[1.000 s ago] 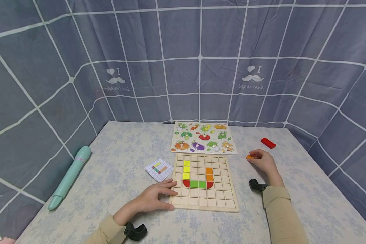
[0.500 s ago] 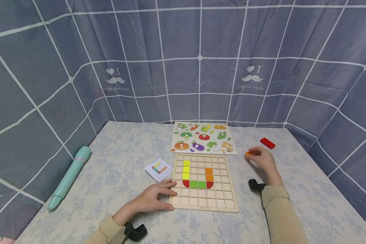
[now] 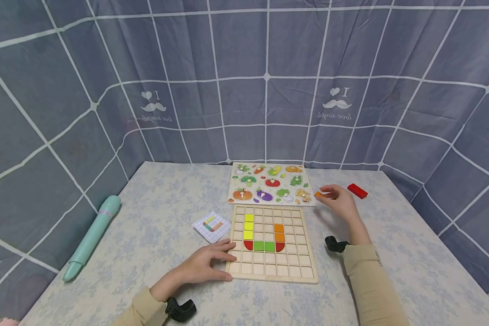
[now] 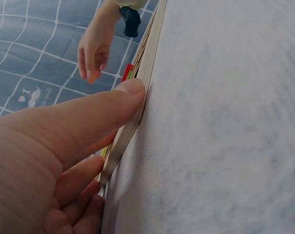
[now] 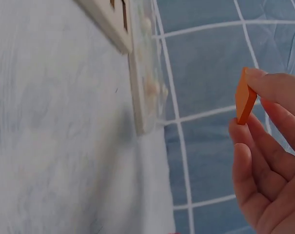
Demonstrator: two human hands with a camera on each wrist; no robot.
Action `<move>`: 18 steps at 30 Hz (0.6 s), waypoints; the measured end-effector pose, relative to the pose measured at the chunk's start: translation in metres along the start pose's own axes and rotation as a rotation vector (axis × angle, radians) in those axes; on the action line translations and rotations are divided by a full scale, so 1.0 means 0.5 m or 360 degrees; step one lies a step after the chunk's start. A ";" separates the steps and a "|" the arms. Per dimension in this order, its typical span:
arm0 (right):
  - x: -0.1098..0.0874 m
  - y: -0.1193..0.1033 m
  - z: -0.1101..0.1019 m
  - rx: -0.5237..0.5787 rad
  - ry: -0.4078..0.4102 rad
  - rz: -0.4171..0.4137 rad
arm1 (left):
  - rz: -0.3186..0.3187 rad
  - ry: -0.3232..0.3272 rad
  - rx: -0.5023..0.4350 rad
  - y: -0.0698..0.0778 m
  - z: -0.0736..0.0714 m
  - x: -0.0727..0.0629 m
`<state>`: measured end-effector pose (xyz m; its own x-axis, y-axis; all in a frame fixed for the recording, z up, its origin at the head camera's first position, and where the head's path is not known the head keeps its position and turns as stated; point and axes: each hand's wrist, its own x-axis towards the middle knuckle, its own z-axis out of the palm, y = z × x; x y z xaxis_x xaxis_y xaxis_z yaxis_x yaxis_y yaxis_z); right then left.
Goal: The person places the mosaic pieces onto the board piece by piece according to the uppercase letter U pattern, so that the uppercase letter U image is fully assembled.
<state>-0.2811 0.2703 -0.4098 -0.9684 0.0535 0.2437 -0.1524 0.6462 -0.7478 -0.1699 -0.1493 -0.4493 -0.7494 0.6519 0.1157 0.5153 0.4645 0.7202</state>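
Note:
My right hand (image 3: pixel 341 203) pinches an orange square tile (image 5: pixel 245 97) between thumb and fingertips, above the table. In the head view it is beside the right edge of the vegetable puzzle board. My left hand (image 3: pixel 203 263) rests against the near left corner of a wooden grid board (image 3: pixel 270 270), fingers spread along its left edge and thumb at the corner. On the grid, yellow tiles (image 3: pixel 248 226) form a column at left, green tiles (image 3: pixel 264 246) a row below, and two orange tiles (image 3: pixel 279 233) stand at right. Red rounded tiles (image 3: pixel 280 246) fill the two lower corners.
A vegetable puzzle board (image 3: pixel 272 183) lies just behind the grid board. Left of the grid is a pattern card (image 3: pixel 212 227). A red block (image 3: pixel 357 191) lies beyond my right hand, and a mint-green tube-shaped object (image 3: pixel 92 237) lies at the table's left edge.
My right hand has moved left and slightly away from me with the orange tile, rising and coming close to the vegetable puzzle board. My left hand stays in place.

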 end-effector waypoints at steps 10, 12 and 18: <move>0.001 -0.079 0.031 0.0176 -0.0169 -0.0074 | -0.0024 -0.0022 -0.0021 0.002 -0.002 0.000; 0.000 -0.093 0.041 0.0203 -0.0209 -0.0106 | -0.0024 -0.0021 -0.0021 0.003 -0.002 0.000; -0.002 -0.121 0.079 0.0263 -0.0315 -0.0241 | -0.0027 -0.0024 -0.0017 0.005 -0.002 0.000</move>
<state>-0.2785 0.2012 -0.3892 -0.9495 -0.1938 0.2470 -0.3122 0.5018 -0.8067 -0.1690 -0.1488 -0.4468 -0.7518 0.6528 0.0930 0.4978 0.4694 0.7293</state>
